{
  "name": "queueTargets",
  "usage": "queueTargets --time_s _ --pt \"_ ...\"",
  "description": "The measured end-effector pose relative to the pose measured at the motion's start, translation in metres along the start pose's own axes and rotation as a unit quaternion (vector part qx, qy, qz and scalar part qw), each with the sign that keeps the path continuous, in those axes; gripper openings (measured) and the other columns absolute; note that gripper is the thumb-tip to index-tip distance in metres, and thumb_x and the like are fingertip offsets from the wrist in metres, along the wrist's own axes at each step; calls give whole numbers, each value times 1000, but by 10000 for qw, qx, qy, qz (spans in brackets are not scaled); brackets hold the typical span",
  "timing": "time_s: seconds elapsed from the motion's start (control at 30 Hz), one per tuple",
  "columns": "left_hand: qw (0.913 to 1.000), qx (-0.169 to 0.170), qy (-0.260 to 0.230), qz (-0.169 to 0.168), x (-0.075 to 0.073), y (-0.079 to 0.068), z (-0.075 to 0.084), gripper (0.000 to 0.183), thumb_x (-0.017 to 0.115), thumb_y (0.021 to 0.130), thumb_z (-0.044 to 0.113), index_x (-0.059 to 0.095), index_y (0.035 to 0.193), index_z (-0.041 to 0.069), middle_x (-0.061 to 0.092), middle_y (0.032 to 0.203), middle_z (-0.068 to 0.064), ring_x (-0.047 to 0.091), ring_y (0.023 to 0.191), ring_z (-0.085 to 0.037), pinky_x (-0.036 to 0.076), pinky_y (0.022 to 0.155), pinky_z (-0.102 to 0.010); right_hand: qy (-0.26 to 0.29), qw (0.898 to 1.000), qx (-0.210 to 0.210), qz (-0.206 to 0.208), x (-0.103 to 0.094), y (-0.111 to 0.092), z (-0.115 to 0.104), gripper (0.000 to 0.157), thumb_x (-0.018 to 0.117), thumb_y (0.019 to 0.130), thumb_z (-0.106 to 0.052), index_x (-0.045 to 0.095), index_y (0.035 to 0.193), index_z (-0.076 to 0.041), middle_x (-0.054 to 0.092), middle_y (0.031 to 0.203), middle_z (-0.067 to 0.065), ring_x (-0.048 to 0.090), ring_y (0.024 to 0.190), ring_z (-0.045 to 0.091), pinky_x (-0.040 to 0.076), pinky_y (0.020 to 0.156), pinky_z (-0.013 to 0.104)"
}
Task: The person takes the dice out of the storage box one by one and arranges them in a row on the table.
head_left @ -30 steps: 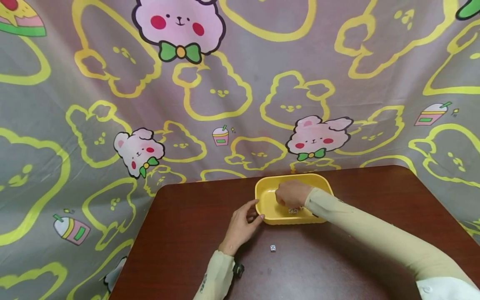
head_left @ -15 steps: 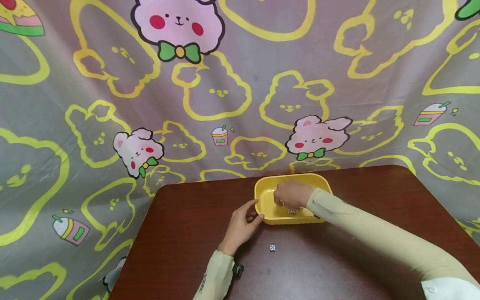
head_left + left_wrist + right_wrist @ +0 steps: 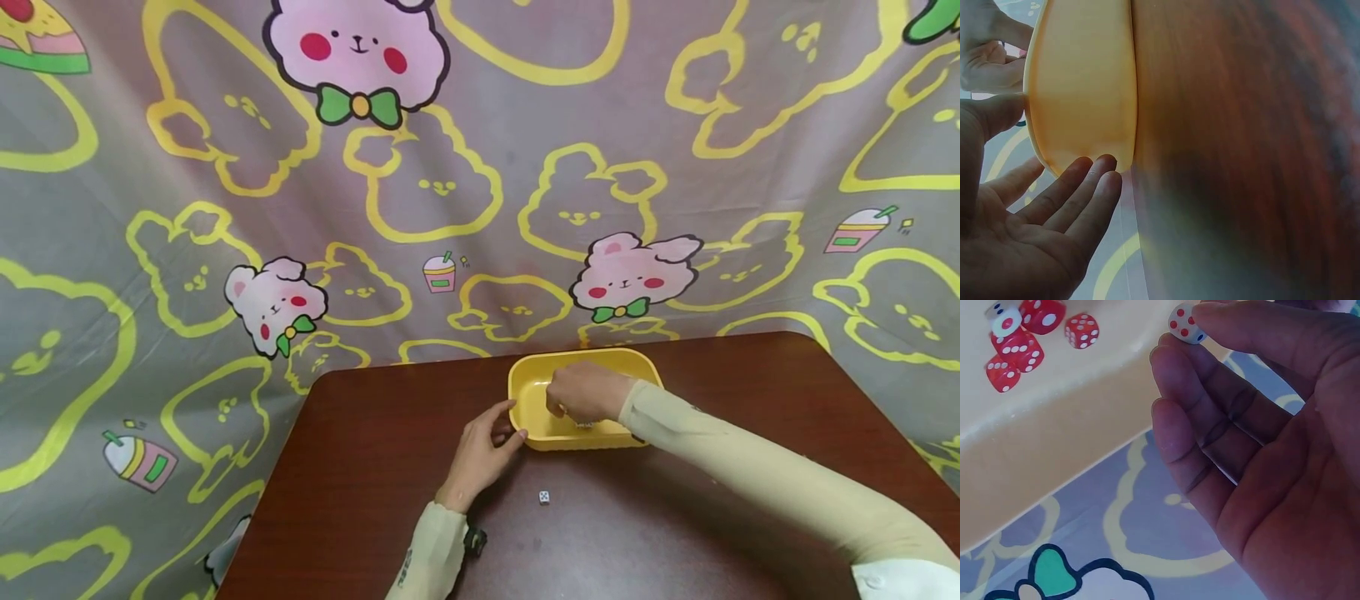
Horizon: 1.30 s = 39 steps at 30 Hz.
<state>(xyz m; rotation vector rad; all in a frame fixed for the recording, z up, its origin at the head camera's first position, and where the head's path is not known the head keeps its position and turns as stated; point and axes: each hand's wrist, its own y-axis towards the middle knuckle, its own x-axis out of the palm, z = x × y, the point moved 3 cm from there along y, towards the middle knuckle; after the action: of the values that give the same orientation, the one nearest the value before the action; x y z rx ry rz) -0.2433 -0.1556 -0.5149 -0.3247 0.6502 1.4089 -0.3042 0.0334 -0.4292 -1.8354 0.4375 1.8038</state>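
Note:
A yellow plastic tub (image 3: 525,379) stands at the table's far edge. My left hand (image 3: 482,454) rests against its left end; in the left wrist view the fingers (image 3: 1088,194) are nearly straight, their tips touching the outer wall, and the thumb meets the rim. Inside the tub, my right hand (image 3: 588,392) pinches a white die (image 3: 1185,324) with red and blue pips between thumb and fingertips. Several red dice (image 3: 1019,350) and another white die (image 3: 1004,319) lie on the tub's floor beside it. A single white die (image 3: 544,497) sits on the table in front of the tub.
The brown wooden table (image 3: 375,483) has rounded far corners. Behind it hangs a grey curtain (image 3: 480,217) printed with yellow outlines and cartoon animals. My right forearm (image 3: 750,450) crosses over the tub's right side. A dark band (image 3: 475,542) shows at my left wrist.
My right hand has shifted very slightly inside the tub, covering more of the dice in the head view. The left hand and the die on the table stay put.

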Motion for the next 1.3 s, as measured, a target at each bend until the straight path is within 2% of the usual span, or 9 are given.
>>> queueTargets --time_s 0.27,0.5,0.77,0.93,1.17,1.3 --pt "9999 -18 82 68 0 0 0 50 73 98 26 60 145 15 71 133 -8 74 108 -18 62 93 -33 -202 9993 -246 215 -7 -7 -10 27 74 81 4 82 88 -21 77 86 -4 68 74 19 59 68 35" --pt "10000 -47 73 21 0 -1 0 50 73 98 26 60 145 15 70 134 -8 73 109 -19 62 93 -35 -69 9992 -311 231 -12 -13 -19 26 72 87 4 83 92 -20 80 91 -4 70 76 18 61 73 33" --pt "10000 -30 66 39 0 0 0 49 74 98 25 61 144 15 71 132 -8 73 108 -18 62 93 -34 -143 9984 -451 319 -13 -19 -28 24 76 88 -1 84 96 -22 80 93 -6 72 81 17 62 76 34" --pt "10000 -31 50 50 0 0 0 50 74 97 24 61 144 15 71 133 -9 74 109 -19 62 93 -35 -199 9975 -522 439 -13 -23 -33 23 76 88 -2 84 92 -24 79 91 -8 72 78 17 62 74 35" --pt "10000 -76 24 44 0 -1 0 50 74 98 25 61 144 16 71 132 -8 74 109 -19 62 94 -36 -62 9977 -549 390 -14 -28 -40 17 82 86 -7 84 92 -22 78 88 -7 67 73 15 61 73 31" --pt "10000 -70 10 41 0 -1 0 50 74 98 26 60 145 16 71 134 -8 74 110 -21 62 95 -37 -147 9964 -696 466 -13 -31 -44 18 81 84 -5 82 85 -23 76 82 -9 65 69 13 58 67 29"
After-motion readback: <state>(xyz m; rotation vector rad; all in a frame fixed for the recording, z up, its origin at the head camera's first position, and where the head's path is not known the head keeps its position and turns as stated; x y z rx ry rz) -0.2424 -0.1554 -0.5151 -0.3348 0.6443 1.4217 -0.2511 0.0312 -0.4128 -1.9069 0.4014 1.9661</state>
